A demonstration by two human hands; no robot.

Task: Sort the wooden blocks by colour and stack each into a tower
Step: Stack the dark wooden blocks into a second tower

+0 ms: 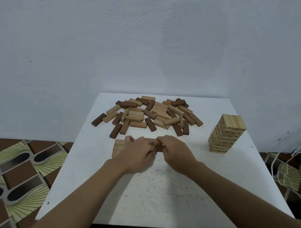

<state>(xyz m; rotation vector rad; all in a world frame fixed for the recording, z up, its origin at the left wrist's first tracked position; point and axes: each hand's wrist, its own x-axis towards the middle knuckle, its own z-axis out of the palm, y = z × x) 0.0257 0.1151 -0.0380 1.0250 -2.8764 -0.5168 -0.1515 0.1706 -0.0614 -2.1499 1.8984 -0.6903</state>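
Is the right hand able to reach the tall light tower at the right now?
Probably yes. Only bare table lies between the right hand and the light tower, and nothing stands in the way.

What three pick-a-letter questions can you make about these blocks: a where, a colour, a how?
1. Where does the tall tower stand? A in the pile; B on the floor; C on the table's right side.
2. What colour are its blocks? A dark brown; B light wood; C mixed.
3. How is the pile of loose blocks? A mixed colours, unsorted; B all dark; C stacked neatly.
Answers: C, it stands near the right edge; B, every layer is pale; A, dark and light blocks lie jumbled.
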